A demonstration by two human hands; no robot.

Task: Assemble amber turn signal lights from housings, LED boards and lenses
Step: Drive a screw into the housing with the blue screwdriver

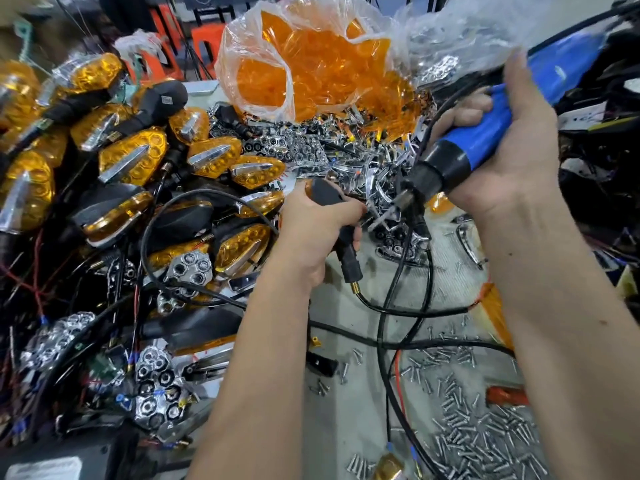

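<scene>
My left hand (313, 225) grips a black turn signal light (330, 199) by its housing, its stem and brass-tipped cable hanging below my fist. My right hand (502, 157) is closed around a blue and black electric screwdriver (460, 154), tilted down to the left, its bit tip (403, 199) close to the light's right side. A clear bag of amber lenses (311, 64) stands behind. Finished amber lights (138, 157) are piled on the left. Chrome reflector parts (363, 157) lie heaped in the middle.
Loose screws (485, 427) are scattered on the table at the lower right. Black cables (398, 323) loop across the table between my arms. Chrome LED reflector boards with wires (156, 382) lie at the lower left. Orange stools (204, 39) stand at the back.
</scene>
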